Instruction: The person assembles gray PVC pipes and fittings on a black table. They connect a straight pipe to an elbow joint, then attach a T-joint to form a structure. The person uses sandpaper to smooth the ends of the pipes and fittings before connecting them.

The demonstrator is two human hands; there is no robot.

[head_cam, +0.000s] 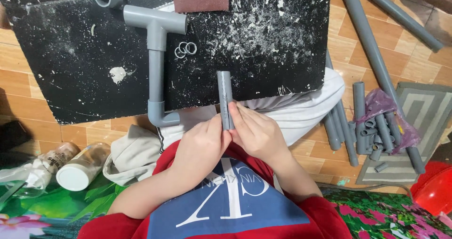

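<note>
One black board, flecked white, lies on the tiled floor beyond my knees, carrying an assembled grey run of pipe with a tee and an elbow and, just beside it, three small grey rings. Loose pipe offcuts lie well apart on the floor. Short grey pipe stands upright over the board's near edge; my left hand and right hand clamp its lower end, fingers curled together, though the grip's underside is probably hidden.
</note>
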